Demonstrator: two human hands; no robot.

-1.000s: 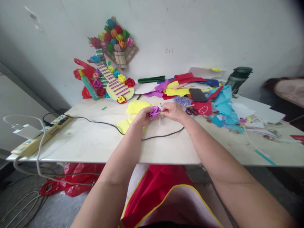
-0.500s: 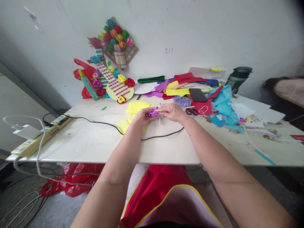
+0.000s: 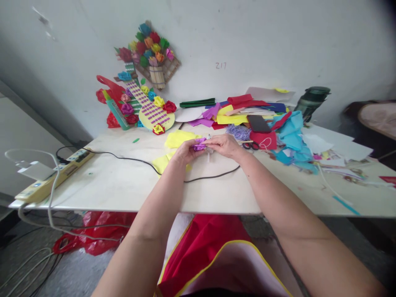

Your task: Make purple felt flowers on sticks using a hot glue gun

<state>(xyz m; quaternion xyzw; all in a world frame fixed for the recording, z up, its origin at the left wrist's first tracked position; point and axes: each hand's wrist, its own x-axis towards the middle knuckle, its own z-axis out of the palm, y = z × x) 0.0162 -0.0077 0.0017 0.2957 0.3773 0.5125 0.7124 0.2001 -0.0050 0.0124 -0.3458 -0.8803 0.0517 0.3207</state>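
Note:
A small purple crepe paper flower (image 3: 199, 144) is held over the middle of the table. My left hand (image 3: 187, 152) is closed around its left side. From the right, my right hand (image 3: 225, 145) reaches in with fingers pinched at the flower's edge; whether paper lies between those fingertips is too small to tell. Just below the fingers shows a pale translucent tip (image 3: 209, 156), perhaps of a glue gun, mostly hidden. Yellow crepe paper (image 3: 179, 139) lies behind and beside my left hand.
A black cable (image 3: 213, 177) crosses the table from a power strip (image 3: 55, 175) at left. Scissors (image 3: 251, 145), a phone (image 3: 258, 123) and coloured paper (image 3: 291, 136) lie to the right. A paper-flower guitar (image 3: 156, 115) leans at the back; a dark bottle (image 3: 312, 103) stands far right.
Both hands stay at nearly the same place around the purple flower. My right fingers have shifted very slightly; the whole view has moved a little.

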